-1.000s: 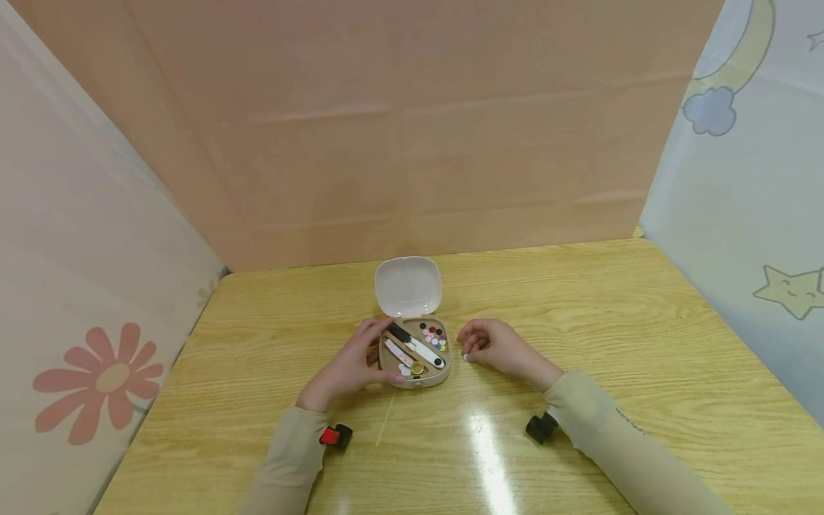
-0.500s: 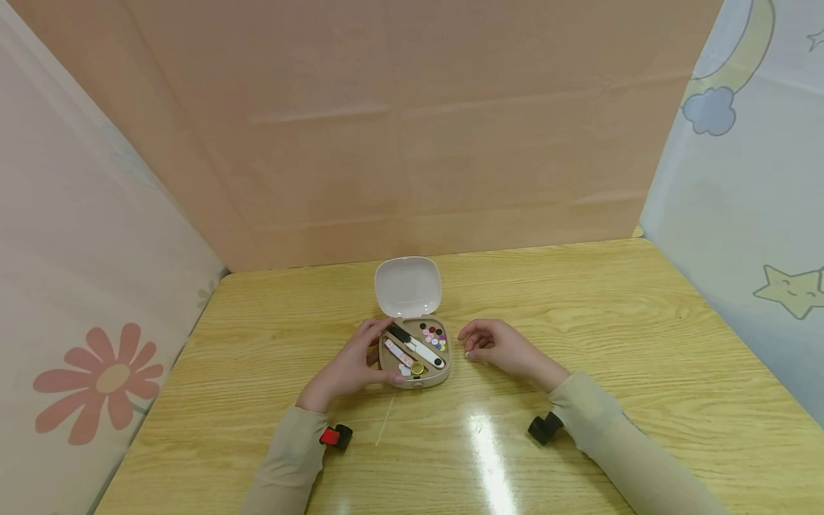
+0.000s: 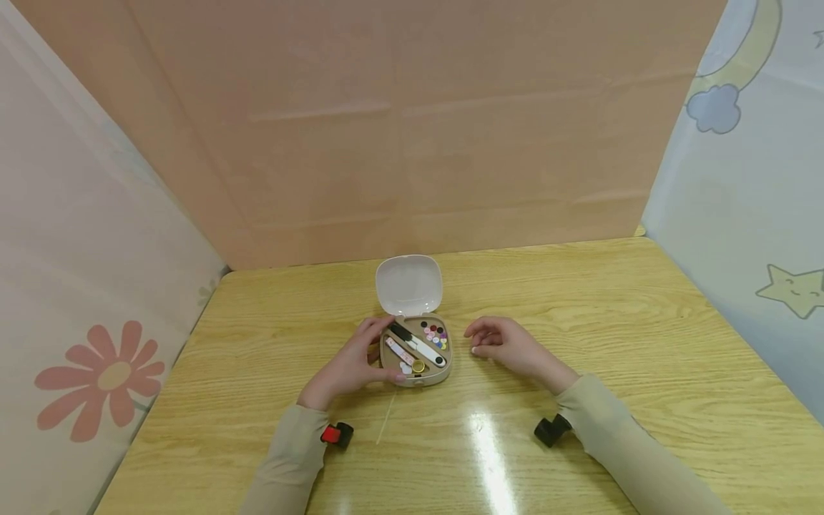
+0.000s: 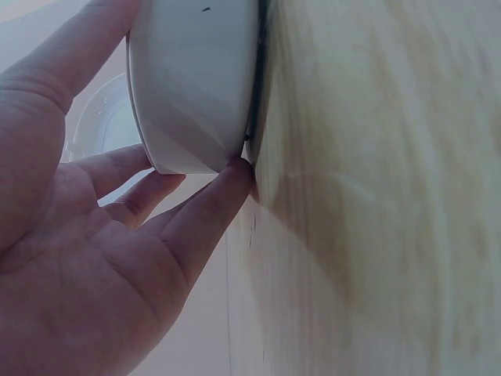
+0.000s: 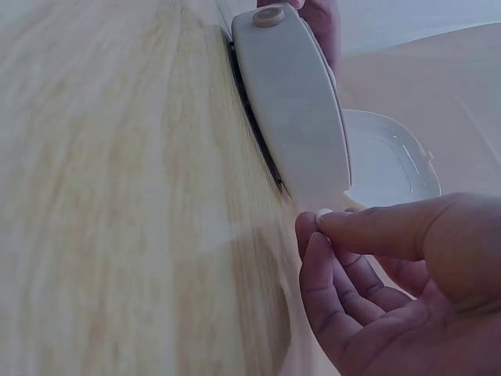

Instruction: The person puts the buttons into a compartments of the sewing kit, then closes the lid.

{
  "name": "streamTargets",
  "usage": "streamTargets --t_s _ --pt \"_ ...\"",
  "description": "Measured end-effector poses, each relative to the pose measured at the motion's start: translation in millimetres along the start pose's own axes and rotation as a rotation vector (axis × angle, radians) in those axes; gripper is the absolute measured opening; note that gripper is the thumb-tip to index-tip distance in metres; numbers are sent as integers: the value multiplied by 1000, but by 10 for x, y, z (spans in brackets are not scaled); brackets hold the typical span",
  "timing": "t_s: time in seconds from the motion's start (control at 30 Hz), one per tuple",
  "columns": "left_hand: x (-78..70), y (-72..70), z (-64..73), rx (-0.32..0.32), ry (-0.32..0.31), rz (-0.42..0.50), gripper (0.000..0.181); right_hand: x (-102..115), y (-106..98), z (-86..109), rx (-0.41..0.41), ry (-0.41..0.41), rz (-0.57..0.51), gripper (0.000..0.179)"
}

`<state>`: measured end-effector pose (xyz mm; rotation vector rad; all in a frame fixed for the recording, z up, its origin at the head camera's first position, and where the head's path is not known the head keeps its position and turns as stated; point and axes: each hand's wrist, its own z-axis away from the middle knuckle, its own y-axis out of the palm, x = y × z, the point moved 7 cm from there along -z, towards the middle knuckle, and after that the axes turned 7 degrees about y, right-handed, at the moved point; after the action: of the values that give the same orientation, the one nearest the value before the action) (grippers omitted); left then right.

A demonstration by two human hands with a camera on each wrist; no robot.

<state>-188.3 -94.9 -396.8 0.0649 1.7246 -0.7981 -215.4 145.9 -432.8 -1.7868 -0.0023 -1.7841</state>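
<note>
An open beige sewing kit box [image 3: 438, 376] lies on the table, its pale lid [image 3: 408, 285] tipped back. My left hand [image 3: 344, 370] grips its left side, thumb at the front edge and fingers at the far side; the left wrist view shows fingertips against the box wall [image 4: 196, 94]. Inside lie a black-and-white tool [image 3: 418, 345], a pink-and-white strip [image 3: 400, 351], a gold round piece [image 3: 418, 366] and several coloured buttons [image 3: 434, 335]. To the right of the box, my right hand [image 3: 508, 346] pinches a small white button-like piece [image 5: 322, 213] between thumb and fingertip.
A thin pale strand [image 3: 386, 420] lies on the wooden table [image 3: 257, 322] in front of the box. Black wrist camera mounts [image 3: 552, 430] hang beside both sleeves. An upright peach-coloured sheet [image 3: 399, 143] stands behind the table, with patterned sheets at both sides.
My right hand has drawn slightly to the right, away from the box, with the small white piece at its fingertips. The left hand stays on the box.
</note>
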Motion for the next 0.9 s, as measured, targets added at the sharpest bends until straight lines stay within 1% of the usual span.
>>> streamTargets --t_s 0.17,0.53,0.9 --pt "9 0 -3 3 2 5 93 -19 -21 13 -19 8 -13 25" --pt "16 -1 -4 -1 12 2 92 -37 -59 32 -10 10 -61 24" --pt "2 -3 4 0 -5 4 93 -13 -81 51 -16 23 -103 25"
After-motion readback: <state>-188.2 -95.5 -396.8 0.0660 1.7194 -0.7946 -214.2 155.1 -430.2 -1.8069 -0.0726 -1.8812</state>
